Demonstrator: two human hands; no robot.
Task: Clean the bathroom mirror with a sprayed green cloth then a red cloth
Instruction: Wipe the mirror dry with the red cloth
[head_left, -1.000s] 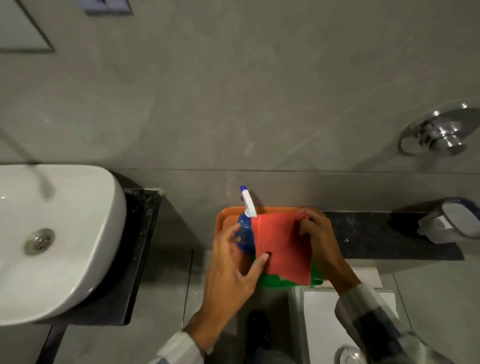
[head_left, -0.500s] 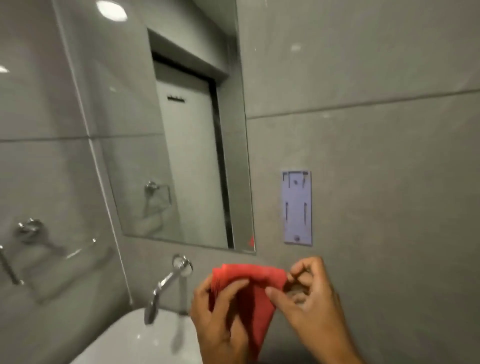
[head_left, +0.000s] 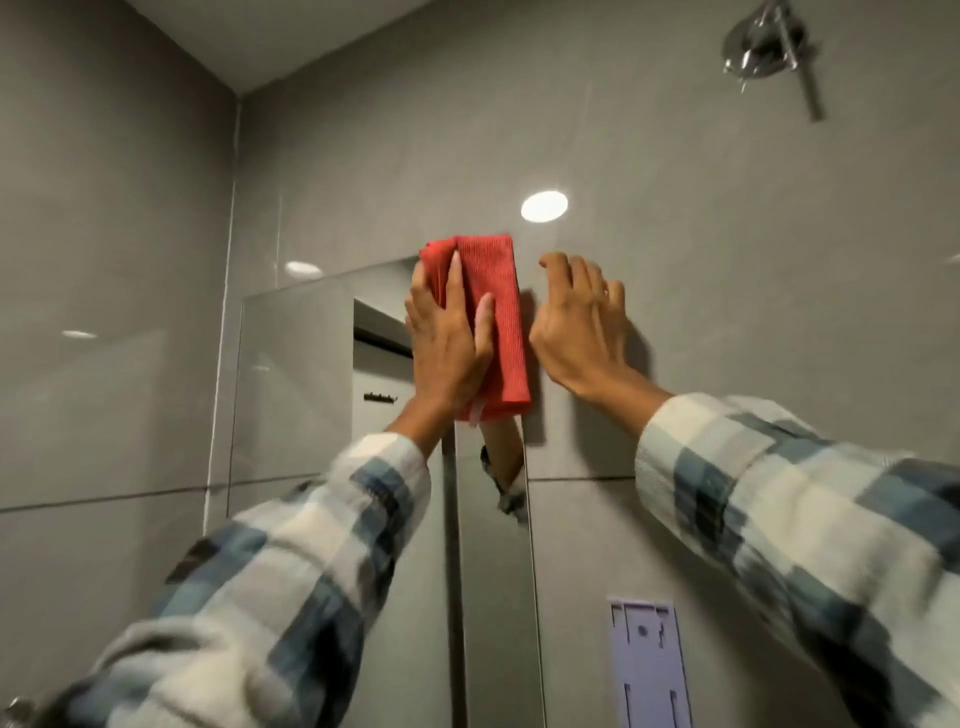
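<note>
From the head camera, the scene has changed sharply within a second: a second ago both hands were lifting the folded red cloth (head_left: 491, 317) off an orange tray holding a spray bottle and a green cloth, half a second ago they were pinching it between them below the mirror (head_left: 311, 374), and now it is up at the glass. The left hand (head_left: 451, 343) lies flat with fingers spread, pressing the cloth against the mirror's upper right corner, the cloth's top edge reaching just above the frame line. The right hand (head_left: 582, 325) has let go; it rests open on the grey wall tile (head_left: 727, 260) just right of the cloth, fingers loosely curled, holding nothing. Below the right forearm sits a lilac wall bracket (head_left: 649, 665); a shower fitting (head_left: 769, 47) is high above that hand. I judge the green-cloth stage finished and the dry red-cloth wipe just starting from the top corner.
</note>
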